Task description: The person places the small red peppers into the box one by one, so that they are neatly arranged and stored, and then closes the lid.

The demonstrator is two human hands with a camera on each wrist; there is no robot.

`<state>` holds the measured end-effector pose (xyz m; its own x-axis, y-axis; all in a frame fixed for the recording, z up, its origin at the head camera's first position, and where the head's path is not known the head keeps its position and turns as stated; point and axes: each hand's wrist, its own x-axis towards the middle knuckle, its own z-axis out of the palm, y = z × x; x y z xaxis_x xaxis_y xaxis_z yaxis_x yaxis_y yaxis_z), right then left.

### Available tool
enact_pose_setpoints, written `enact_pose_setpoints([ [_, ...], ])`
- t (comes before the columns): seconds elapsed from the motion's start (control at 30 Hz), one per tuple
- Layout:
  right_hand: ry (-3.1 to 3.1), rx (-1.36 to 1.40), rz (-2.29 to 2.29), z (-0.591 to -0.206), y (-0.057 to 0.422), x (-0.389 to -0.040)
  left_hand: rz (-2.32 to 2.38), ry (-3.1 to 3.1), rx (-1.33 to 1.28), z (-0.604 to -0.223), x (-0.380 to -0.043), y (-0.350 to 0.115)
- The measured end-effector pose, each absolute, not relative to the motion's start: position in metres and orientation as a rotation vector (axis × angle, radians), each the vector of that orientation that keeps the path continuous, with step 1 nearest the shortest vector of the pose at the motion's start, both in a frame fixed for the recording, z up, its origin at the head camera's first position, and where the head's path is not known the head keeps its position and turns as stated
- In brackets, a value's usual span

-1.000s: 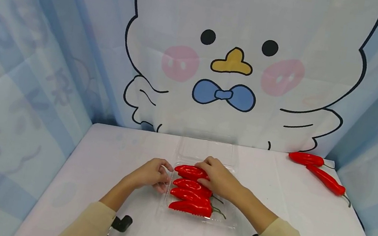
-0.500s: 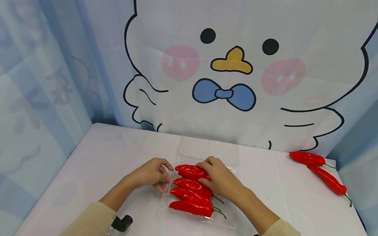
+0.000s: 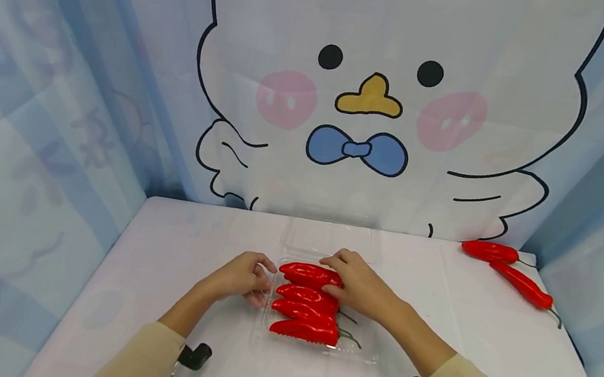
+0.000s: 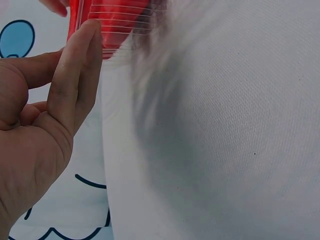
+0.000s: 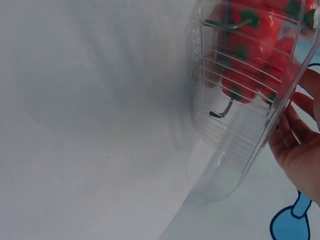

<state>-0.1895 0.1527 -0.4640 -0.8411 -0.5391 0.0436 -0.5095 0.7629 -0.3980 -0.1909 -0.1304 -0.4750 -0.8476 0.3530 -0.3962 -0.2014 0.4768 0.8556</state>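
In the head view, several red chili peppers [image 3: 304,330] lie side by side in a clear plastic clamshell box [image 3: 368,353], tips to the left and green stems to the right. My left hand [image 3: 241,278] is at the box's left edge; the left wrist view has its extended fingers [image 4: 75,80] right at the ribbed end wall. My right hand [image 3: 361,283] spans the stem end of the farthest pepper [image 3: 309,274], thumb on the near side and fingers on the far side, loosely spread. That pepper's stem is hidden by the hand.
The box's clear lid [image 3: 329,239] lies folded back toward the rear edge of the white table [image 3: 184,229]. Two more red chili peppers [image 3: 522,285] rest at the back right corner. A cartoon-printed curtain [image 3: 360,191] hangs behind, with blue cloth on both sides.
My right hand has slid slightly to the right along the farthest pepper, uncovering more of its red body. That pepper stays in the box. The left hand has hardly moved.
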Motion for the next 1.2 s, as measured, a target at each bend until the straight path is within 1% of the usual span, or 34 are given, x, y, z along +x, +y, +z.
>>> enact_pose_setpoints([
  [0.27,2.951,-0.871,-0.634,-0.458,0.177,-0.186,1.366,2.2,0.132,-0.475,-0.19,-0.13],
  [0.57,3.036,-0.754,-0.728,-0.451,0.212,-0.181,1.365,2.193,0.126,-0.476,-0.191,-0.13],
  [0.77,3.077,-0.692,-0.76,-0.453,0.236,-0.179,1.368,2.192,0.12,-0.476,-0.191,-0.13],
  [1.2,3.141,-0.408,-0.819,-0.459,0.298,-0.179,1.365,2.202,0.136,-0.476,-0.19,-0.129],
])
